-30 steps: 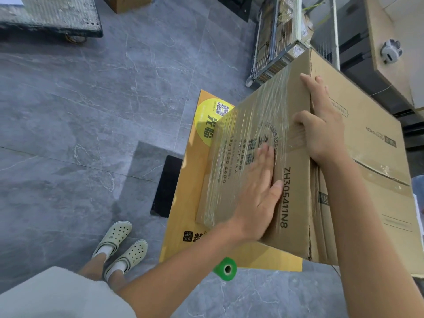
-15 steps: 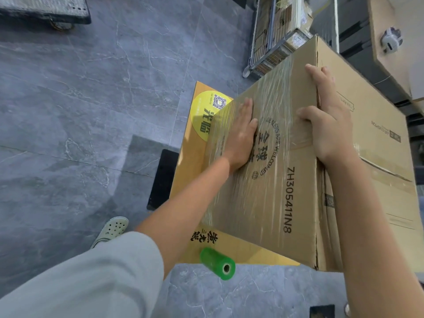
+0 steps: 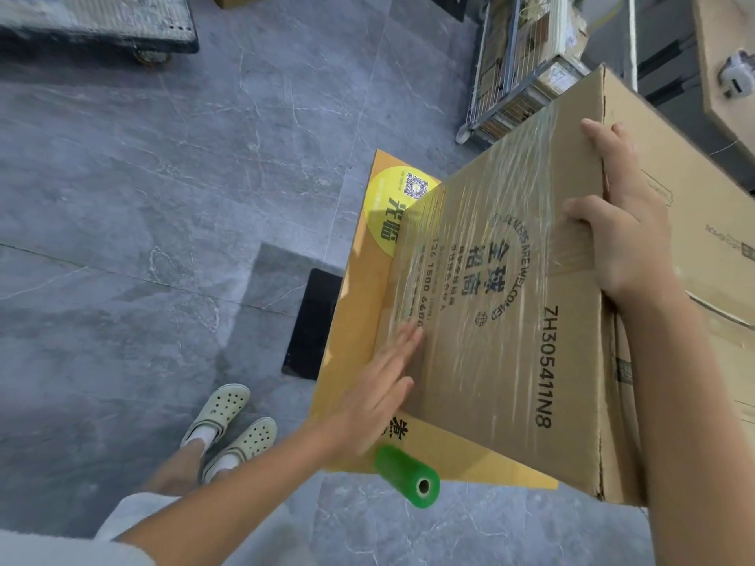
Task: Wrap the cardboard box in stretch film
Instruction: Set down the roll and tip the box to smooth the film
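Head view: the cardboard box [image 3: 531, 320] stands tilted on a yellow board [image 3: 355, 304] laid on the grey floor [image 3: 163, 198], its printed face turned toward the camera. Stretch film [image 3: 470, 239] covers the left part of that face; the right part, bearing the serial code, looks bare.

Right hand [image 3: 625, 243]: grips the upper right edge of the box. Its fingers [image 3: 604, 145] curl over onto the adjoining face and the thumb lies on the printed face.

Left hand [image 3: 376, 398]: flat, fingers [image 3: 402, 341] straight and together, lying against the lower left corner of the printed face on the film. It holds nothing. The hand is blurred, so contact pressure cannot be judged.

Green film roll [image 3: 408, 477]: lies at the near edge of the board, just beside the left wrist, below the box. Its long axis runs from upper left to lower right, open core toward the camera. Whether film runs from it to the box cannot be told.

Judgement: the left hand is the nearer one for taking up the roll; the right is well apart from it and occupied steadying the box.
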